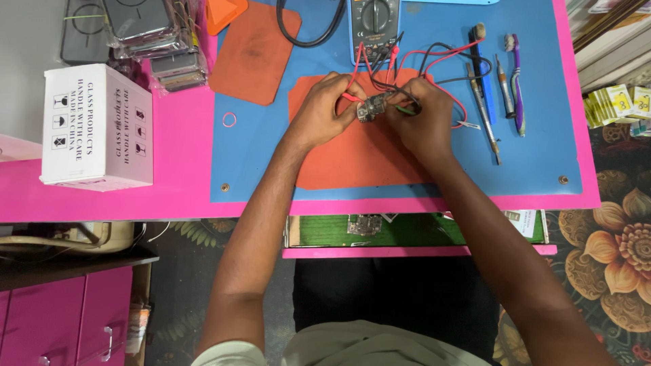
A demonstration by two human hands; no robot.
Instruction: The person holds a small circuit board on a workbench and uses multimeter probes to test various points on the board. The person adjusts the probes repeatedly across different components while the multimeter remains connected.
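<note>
Over the orange mat [352,159], both hands meet at a small circuit board [372,107]
Left hand [325,108] pinches the red probe [350,97]; right hand [424,118] grips the board, multimeter [374,19] behind

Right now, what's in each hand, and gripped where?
Both hands pinch a small circuit board by its ends: left hand the left end, right hand the right. Probe grips can't be told.
</note>
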